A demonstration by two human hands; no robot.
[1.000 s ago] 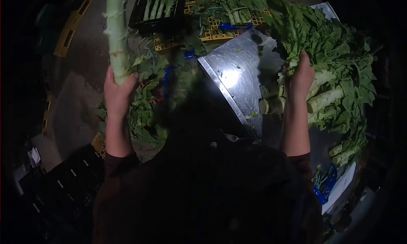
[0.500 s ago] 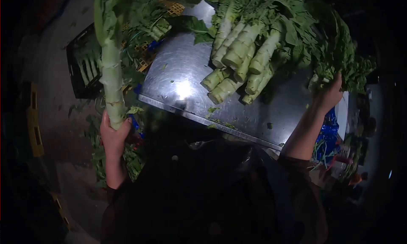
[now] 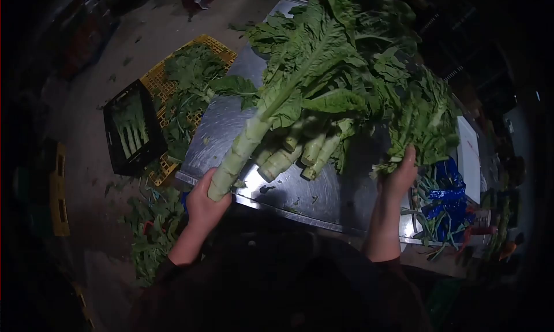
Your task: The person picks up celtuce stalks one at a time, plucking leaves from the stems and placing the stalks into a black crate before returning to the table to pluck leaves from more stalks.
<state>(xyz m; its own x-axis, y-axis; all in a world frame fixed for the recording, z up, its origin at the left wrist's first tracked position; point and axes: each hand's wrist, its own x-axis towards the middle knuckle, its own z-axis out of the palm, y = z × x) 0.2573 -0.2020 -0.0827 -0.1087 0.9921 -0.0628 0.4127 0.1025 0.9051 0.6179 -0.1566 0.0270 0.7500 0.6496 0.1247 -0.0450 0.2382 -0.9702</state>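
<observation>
My left hand (image 3: 209, 202) is wrapped round the cut end of a celtuce stem (image 3: 239, 153). This stem slants up over the metal table, and its leafy top (image 3: 311, 60) fans out above the pile. Under those leaves lie several more celtuce stems (image 3: 280, 163), cut ends toward me and partly covered. On the right, my right hand (image 3: 400, 173) is closed round the base of a bunch of green leaves (image 3: 421, 121), thumb on top. Whether these leaves hang from a stem is hidden.
The metal table (image 3: 222, 121) has leaf scraps along its front edge. To the left are a black crate (image 3: 124, 159) with celtuce in it, a yellow crate (image 3: 213, 46) under leaves, and loose leaves (image 3: 153, 234) on the floor. Blue plastic (image 3: 447, 187) and string lie at right.
My left hand has brought its celtuce rightward over the table, tilting it from upright to slanted across the pile. The right hand has come inward with the leaves. The view has shifted too.
</observation>
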